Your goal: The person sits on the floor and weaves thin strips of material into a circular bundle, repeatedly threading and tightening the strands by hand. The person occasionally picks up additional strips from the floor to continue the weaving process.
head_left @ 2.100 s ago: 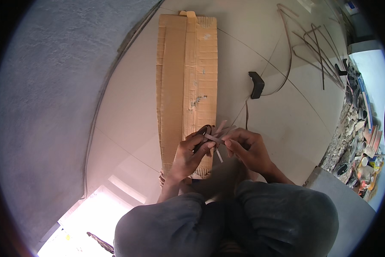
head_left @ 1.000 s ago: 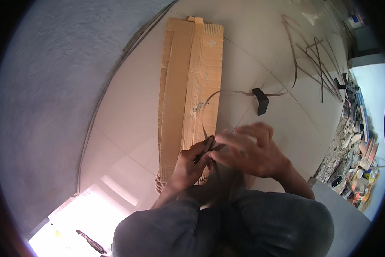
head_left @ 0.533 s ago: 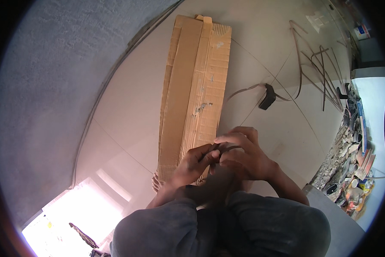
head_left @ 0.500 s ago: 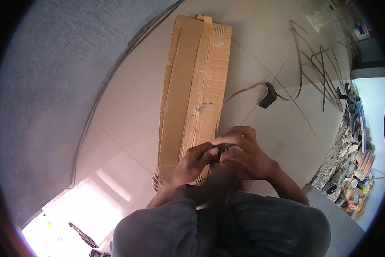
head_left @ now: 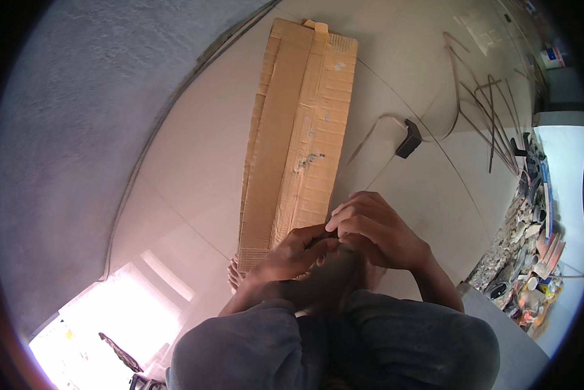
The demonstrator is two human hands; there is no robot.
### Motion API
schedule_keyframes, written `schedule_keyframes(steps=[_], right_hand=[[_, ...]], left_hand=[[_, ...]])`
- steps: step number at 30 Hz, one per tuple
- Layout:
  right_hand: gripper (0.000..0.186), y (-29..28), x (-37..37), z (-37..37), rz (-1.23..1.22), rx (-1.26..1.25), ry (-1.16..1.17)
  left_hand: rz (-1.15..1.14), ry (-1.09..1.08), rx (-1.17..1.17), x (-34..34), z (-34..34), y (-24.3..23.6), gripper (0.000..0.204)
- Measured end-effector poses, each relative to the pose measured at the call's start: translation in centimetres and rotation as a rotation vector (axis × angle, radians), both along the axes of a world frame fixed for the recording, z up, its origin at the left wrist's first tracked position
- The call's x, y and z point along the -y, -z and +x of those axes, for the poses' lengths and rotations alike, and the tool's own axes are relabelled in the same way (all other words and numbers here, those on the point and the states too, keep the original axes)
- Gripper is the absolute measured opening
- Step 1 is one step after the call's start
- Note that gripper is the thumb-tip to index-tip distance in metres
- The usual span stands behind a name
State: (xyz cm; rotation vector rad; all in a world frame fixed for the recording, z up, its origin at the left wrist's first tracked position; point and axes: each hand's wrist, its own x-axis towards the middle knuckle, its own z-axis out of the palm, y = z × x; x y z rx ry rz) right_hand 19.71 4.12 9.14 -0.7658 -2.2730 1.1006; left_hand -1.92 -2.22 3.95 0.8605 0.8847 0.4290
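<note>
My left hand and my right hand meet in front of my knees, over the near end of a long folded cardboard piece. Both are closed, with thumbs and fingers bent inward and their tips touching. Whatever small dark thing lies between them is hidden by the fingers. To the right of the cardboard, a black angular block rests on the tiled floor. A thin brown strip runs from the block toward the cardboard's right edge near my hands; its end cannot be followed.
Several thin bent rods or strips lie on the floor at the far right. Beyond them is a heap of rubble and odds and ends. A grey wall rises on the left. Bright light falls at the lower left.
My right hand's fingers have drawn closer together and folded over the left fingertips. My left hand has shifted slightly to the right. The view has tilted a little.
</note>
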Motion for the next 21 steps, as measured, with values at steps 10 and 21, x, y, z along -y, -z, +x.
schedule_keyframes(steps=[10,21], right_hand=[[0.003,2.0,0.1,-0.2,-0.139,0.194,0.012],[0.016,2.0,0.4,-0.9,-0.312,0.206,0.141]], left_hand=[[-0.027,0.071,-0.015,0.3,0.1,-0.2,0.022],[0.417,-0.046,-0.162,1.7,1.6,-0.1,0.025]])
